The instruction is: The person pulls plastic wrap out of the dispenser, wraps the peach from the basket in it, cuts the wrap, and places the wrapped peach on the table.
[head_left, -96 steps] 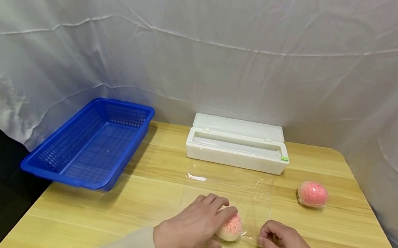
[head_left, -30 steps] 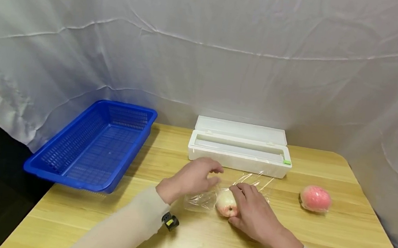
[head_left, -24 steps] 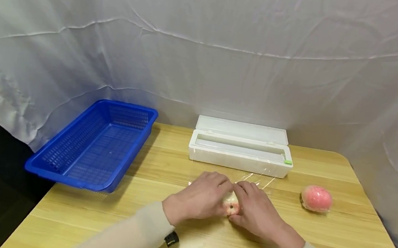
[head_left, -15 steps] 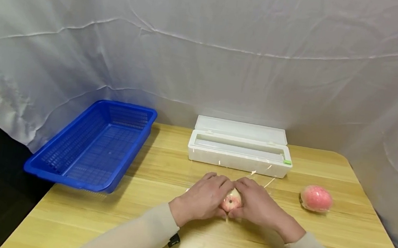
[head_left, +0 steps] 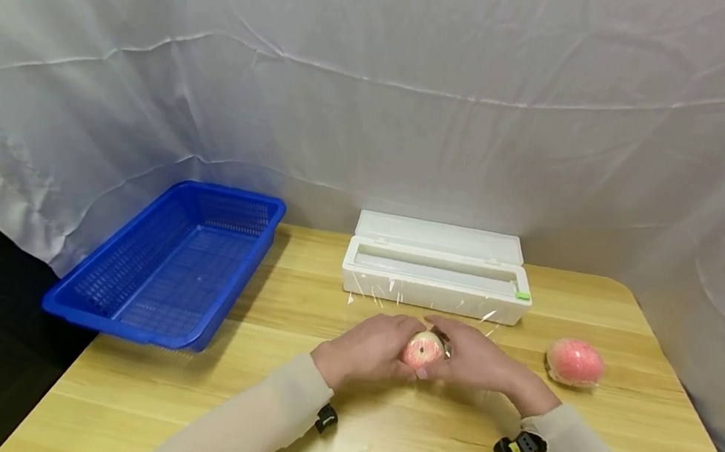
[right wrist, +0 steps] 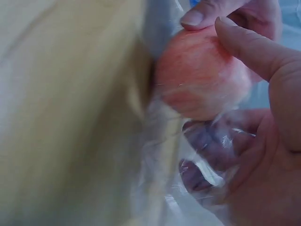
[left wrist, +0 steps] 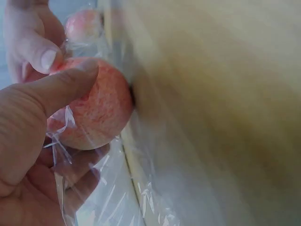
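In front of the white box (head_left: 435, 296), the left hand (head_left: 371, 350) is gripping the pink fruit (head_left: 423, 353); the fruit is lying between both hands, neither nearer, its dimple facing away from the box, no long axis showing; the right hand (head_left: 474, 356) is gripping its opposite side, clear film (right wrist: 212, 175) covering the fingers.

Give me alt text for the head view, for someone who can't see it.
Someone's left hand and right hand hold a pinkish fruit and clear film at a wooden table. Beyond sits an open white box; a blue basket stands to the left and a film-wrapped pink fruit to the right.
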Available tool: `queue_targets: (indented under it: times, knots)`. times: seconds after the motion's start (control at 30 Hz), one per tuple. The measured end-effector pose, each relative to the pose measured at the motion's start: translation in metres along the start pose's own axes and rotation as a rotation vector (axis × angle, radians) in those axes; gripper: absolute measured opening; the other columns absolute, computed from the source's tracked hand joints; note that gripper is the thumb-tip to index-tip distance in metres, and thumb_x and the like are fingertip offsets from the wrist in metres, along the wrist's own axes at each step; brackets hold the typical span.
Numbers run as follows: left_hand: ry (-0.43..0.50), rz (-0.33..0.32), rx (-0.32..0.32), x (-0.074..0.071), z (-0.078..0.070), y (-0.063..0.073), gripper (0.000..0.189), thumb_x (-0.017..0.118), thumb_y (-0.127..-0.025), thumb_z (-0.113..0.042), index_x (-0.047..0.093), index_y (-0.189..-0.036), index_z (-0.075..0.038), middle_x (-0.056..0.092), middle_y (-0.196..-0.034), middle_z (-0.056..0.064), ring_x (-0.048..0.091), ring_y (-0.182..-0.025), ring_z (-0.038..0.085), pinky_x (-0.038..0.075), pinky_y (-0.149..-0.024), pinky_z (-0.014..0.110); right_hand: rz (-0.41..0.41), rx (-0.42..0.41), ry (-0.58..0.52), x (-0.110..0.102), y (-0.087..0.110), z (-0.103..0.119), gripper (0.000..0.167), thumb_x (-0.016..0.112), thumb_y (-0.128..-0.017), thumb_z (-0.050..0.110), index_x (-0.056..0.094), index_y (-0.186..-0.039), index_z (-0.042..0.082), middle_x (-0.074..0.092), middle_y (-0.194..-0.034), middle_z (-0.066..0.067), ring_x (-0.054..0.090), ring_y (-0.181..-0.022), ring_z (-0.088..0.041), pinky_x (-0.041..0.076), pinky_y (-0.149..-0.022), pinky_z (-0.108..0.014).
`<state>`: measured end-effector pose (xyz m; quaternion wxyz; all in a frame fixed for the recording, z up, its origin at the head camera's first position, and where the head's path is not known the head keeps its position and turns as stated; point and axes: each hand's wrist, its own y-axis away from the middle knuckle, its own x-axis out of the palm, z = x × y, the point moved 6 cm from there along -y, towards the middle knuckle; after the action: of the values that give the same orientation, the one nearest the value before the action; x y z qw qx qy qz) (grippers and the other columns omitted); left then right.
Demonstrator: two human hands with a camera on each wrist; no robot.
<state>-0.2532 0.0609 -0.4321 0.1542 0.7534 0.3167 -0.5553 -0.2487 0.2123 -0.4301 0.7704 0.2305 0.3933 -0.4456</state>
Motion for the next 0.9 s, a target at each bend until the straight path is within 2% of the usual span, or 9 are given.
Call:
queue_targets:
  times: [0.1,0.17,0.27,0.37,0.5,0.57,0.67,0.73,0.9]
  knots:
    - [0.08,0.039,-0.022,-0.002,0.006,-0.006,0.057,0.086,-0.089,-0.038,0.061,-0.134,-0.012,0.071,-0.117,-0.003,0.066,-0.099,0.007,0.054,-0.09,0.02,-0.112,-0.022,0.184,-0.004,0.004,0.013,0.096,0.09,-0.08,0.045,0.048,-0.154,0.001,0.062,-0.144,-0.019,0.06,-0.131,-0.039,0.046,-0.11,-0.063]
    - [0.135,0.067,-0.035,-0.004,0.01,-0.01,0.056,0.086,-0.09,-0.037,0.062,-0.135,-0.012,0.072,-0.118,-0.003,0.066,-0.101,0.005,0.054,-0.092,0.02,-0.191,-0.086,0.329,-0.002,0.009,0.024,0.089,0.09,-0.081,0.044,0.052,-0.15,0.002,0.061,-0.145,-0.019,0.057,-0.133,-0.042,0.043,-0.111,-0.067]
    - [0.207,0.105,-0.056,-0.005,0.017,-0.015,0.055,0.085,-0.09,-0.035,0.064,-0.135,-0.013,0.073,-0.118,-0.004,0.067,-0.1,0.004,0.054,-0.09,0.019,-0.292,-0.199,0.506,0.006,0.017,0.037,0.08,0.091,-0.079,0.041,0.056,-0.14,0.002,0.064,-0.134,-0.015,0.06,-0.123,-0.039,0.047,-0.104,-0.061]
    - [0.26,0.133,-0.085,-0.006,0.023,-0.019,0.052,0.086,-0.089,-0.035,0.067,-0.132,-0.014,0.073,-0.111,-0.007,0.066,-0.093,0.003,0.054,-0.082,0.018,-0.356,-0.262,0.592,0.013,0.021,0.041,0.079,0.095,-0.074,0.036,0.057,-0.135,0.002,0.064,-0.129,-0.014,0.061,-0.116,-0.036,0.049,-0.098,-0.056]
    - [0.35,0.168,-0.152,-0.006,0.027,-0.021,0.049,0.087,-0.087,-0.032,0.068,-0.128,-0.013,0.071,-0.103,-0.009,0.066,-0.086,0.005,0.055,-0.077,0.021,-0.38,-0.264,0.593,0.018,0.017,0.036,0.081,0.099,-0.069,0.031,0.057,-0.131,0.001,0.062,-0.128,-0.017,0.061,-0.113,-0.038,0.051,-0.095,-0.055]
    - [0.445,0.19,-0.19,-0.004,0.029,-0.021,0.052,0.088,-0.086,-0.026,0.067,-0.132,-0.011,0.071,-0.103,-0.008,0.067,-0.087,0.007,0.056,-0.079,0.022,-0.392,-0.266,0.588,0.019,0.013,0.032,0.084,0.1,-0.067,0.03,0.056,-0.131,-0.001,0.063,-0.125,-0.019,0.061,-0.111,-0.039,0.052,-0.095,-0.055]
    - [0.589,0.218,-0.219,-0.003,0.032,-0.021,0.057,0.088,-0.085,-0.018,0.065,-0.136,-0.008,0.072,-0.101,-0.004,0.069,-0.087,0.012,0.06,-0.079,0.027,-0.405,-0.255,0.564,0.02,0.007,0.027,0.084,0.1,-0.066,0.028,0.054,-0.129,-0.003,0.064,-0.115,-0.019,0.062,-0.104,-0.038,0.053,-0.093,-0.053]
    - [0.632,0.232,-0.227,-0.003,0.033,-0.022,0.055,0.088,-0.085,-0.015,0.066,-0.135,-0.007,0.072,-0.1,-0.002,0.069,-0.086,0.013,0.061,-0.078,0.029,-0.393,-0.225,0.534,0.019,0.004,0.023,0.082,0.1,-0.067,0.029,0.054,-0.126,-0.002,0.065,-0.108,-0.016,0.062,-0.099,-0.035,0.053,-0.091,-0.051]
    - [0.591,0.253,-0.223,-0.006,0.036,-0.023,0.043,0.088,-0.086,-0.018,0.072,-0.124,-0.008,0.072,-0.096,-0.002,0.067,-0.084,0.012,0.059,-0.075,0.026,-0.303,-0.089,0.414,0.015,-0.004,0.009,0.077,0.098,-0.072,0.035,0.054,-0.125,0.002,0.069,-0.101,-0.007,0.065,-0.095,-0.028,0.051,-0.088,-0.051]
